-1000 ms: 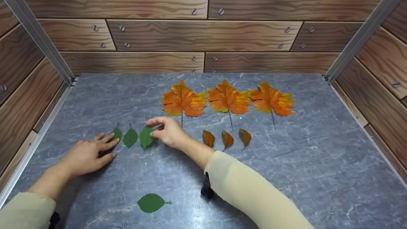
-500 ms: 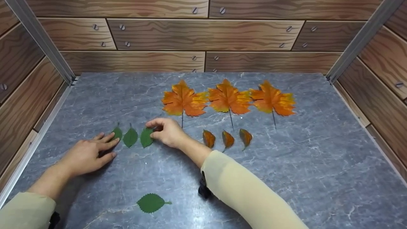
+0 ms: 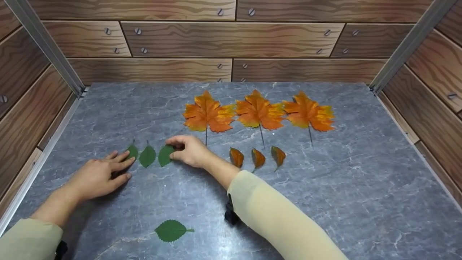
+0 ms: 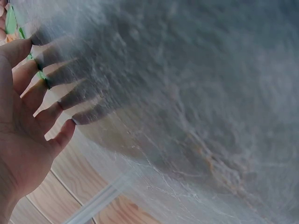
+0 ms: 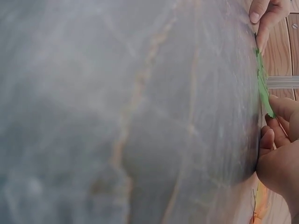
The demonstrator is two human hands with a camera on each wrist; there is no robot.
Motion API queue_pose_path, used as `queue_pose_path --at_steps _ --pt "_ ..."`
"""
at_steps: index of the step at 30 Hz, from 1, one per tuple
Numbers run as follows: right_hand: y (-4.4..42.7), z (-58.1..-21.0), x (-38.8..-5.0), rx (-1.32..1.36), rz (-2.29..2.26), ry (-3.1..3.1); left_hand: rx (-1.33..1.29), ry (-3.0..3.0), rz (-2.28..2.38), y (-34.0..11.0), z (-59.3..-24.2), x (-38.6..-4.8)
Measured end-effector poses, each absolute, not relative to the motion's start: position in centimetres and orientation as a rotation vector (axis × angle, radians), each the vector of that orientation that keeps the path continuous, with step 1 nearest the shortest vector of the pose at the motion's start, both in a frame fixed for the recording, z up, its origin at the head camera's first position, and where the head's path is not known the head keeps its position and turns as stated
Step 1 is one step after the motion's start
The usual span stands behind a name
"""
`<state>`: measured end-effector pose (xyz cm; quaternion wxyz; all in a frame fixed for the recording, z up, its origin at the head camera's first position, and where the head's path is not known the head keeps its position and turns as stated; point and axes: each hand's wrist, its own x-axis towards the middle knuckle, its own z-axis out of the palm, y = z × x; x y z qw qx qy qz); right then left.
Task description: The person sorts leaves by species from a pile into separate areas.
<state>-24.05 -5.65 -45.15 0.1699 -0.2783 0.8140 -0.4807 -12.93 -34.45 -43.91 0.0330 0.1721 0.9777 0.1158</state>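
In the head view, my left hand (image 3: 98, 177) lies with spread fingers, its fingertips resting on the leftmost green leaf (image 3: 133, 152). A second green leaf (image 3: 147, 156) lies just right of it, untouched. My right hand (image 3: 191, 151) pinches the right edge of a third green leaf (image 3: 165, 156) between thumb and fingers, and the hand hides part of it. The right wrist view shows the thumb and fingers of the right hand (image 5: 282, 144) at the end of the green leaf (image 5: 263, 84). In the left wrist view, the left hand (image 4: 30, 112) has its fingers extended on the tabletop.
Another green leaf (image 3: 171, 230) lies sideways near the front. Three orange maple leaves (image 3: 258, 112) form a row at the back. Below them are three small brown-orange curled leaves (image 3: 258, 158). Wood-patterned walls (image 3: 231, 39) surround the grey marbled table (image 3: 343, 202).
The third green leaf, held by my right hand, has shifted very slightly left. The left hand has stayed in place on its leaf.
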Motion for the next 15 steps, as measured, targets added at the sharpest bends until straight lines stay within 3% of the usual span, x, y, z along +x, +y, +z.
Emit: queue_pose_path --at_steps 15 --pt "-5.28 -45.19 -24.06 -0.819 -1.327 2.312 0.544 3.014 0.366 -34.49 -43.93 -12.86"
